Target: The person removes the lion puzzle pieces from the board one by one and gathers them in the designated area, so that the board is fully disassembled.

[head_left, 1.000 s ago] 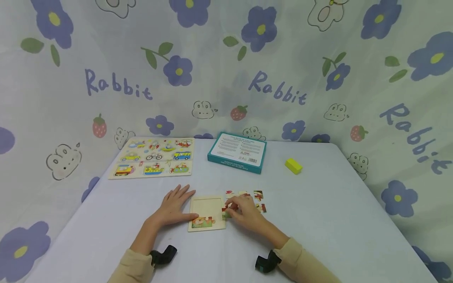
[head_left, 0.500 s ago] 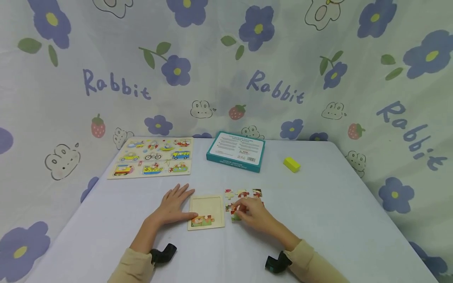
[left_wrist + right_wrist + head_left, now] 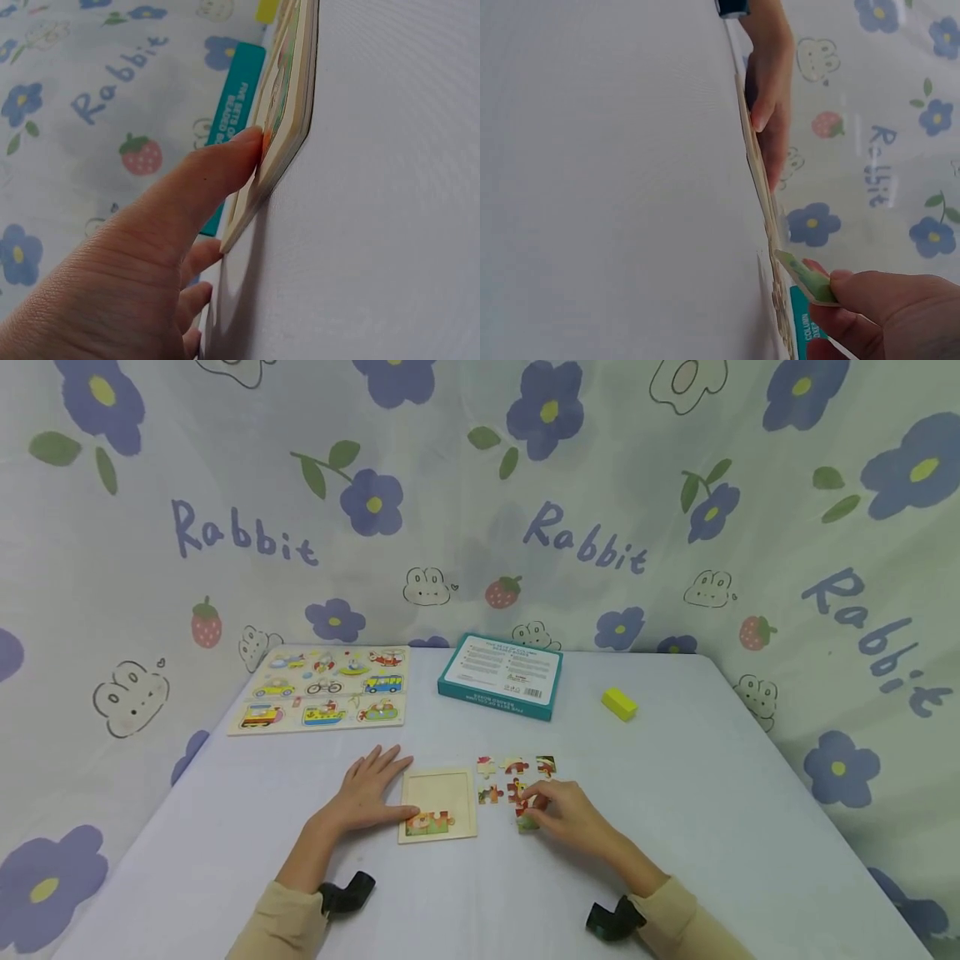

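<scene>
A square wooden puzzle tray [image 3: 438, 787] lies in front of the person, with joined puzzle pieces [image 3: 431, 823] in its lower left. My left hand [image 3: 369, 792] lies at the tray's left side, fingers spread, its thumb touching the edge near those pieces. In the left wrist view the thumb [image 3: 225, 157] presses on the tray's rim. Right of the tray, my right hand [image 3: 576, 820] pinches a green and red puzzle piece [image 3: 528, 824]. The right wrist view shows that puzzle piece [image 3: 810, 281] tilted, between thumb and fingers. Several loose pieces [image 3: 490, 794] lie just beyond it, partly covered by the hand.
At the back left lies a wooden vehicle puzzle board [image 3: 322, 691]. A teal and white box [image 3: 501, 675] stands at the back middle, with a yellow block [image 3: 619, 704] to its right. A patterned cloth [image 3: 480, 485] hangs behind the white table [image 3: 720, 827].
My right hand has moved to the right, away from the tray, with the puzzle piece still pinched, uncovering some loose pieces. The left hand has stayed on the tray's edge.
</scene>
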A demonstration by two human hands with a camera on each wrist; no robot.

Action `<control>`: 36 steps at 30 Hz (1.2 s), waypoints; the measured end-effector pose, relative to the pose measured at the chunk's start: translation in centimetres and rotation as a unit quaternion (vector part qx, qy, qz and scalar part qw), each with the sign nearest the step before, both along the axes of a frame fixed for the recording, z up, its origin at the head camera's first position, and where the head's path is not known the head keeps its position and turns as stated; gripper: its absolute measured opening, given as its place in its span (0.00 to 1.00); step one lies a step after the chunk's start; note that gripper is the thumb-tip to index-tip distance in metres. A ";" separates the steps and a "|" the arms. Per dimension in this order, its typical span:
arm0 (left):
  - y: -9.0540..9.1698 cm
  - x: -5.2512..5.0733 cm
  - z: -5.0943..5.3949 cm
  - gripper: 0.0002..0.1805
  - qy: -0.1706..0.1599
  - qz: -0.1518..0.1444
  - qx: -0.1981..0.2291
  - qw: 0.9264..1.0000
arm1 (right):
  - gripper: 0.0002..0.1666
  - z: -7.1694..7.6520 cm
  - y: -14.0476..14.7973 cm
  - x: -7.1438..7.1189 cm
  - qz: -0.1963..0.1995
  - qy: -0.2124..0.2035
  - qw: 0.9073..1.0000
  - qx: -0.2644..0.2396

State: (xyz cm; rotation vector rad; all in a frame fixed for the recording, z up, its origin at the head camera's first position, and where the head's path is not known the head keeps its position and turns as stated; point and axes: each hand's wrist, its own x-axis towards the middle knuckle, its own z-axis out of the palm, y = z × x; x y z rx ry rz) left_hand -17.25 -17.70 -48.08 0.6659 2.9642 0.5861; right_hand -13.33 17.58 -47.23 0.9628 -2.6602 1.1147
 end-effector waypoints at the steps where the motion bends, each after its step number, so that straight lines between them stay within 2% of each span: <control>1: 0.0 0.0 0.0 0.51 0.000 0.000 -0.001 1.000 | 0.11 -0.1 0.2 0.1 -0.005 0.001 1.000 0.001; 7: -0.1 -0.2 0.0 0.53 0.005 0.002 -0.004 1.000 | 0.12 -0.3 1.3 0.4 -0.043 -0.009 0.999 0.000; 15: -0.1 -0.1 0.2 0.50 -0.005 0.001 -0.001 1.000 | 0.10 -0.6 2.8 0.4 -0.064 -0.021 0.998 -0.011; 26: 0.0 -0.2 0.5 0.46 -0.015 0.002 0.004 1.000 | 0.06 -0.7 3.9 1.1 -0.068 -0.044 0.996 0.020; 30: 0.0 -0.1 0.4 0.46 -0.017 0.003 0.005 1.000 | 0.06 -1.0 4.2 1.1 -0.078 -0.027 0.996 0.042; 36: 0.1 0.0 0.5 0.46 -0.022 0.004 0.002 1.000 | 0.06 -1.5 4.2 1.1 -0.081 0.024 0.995 0.053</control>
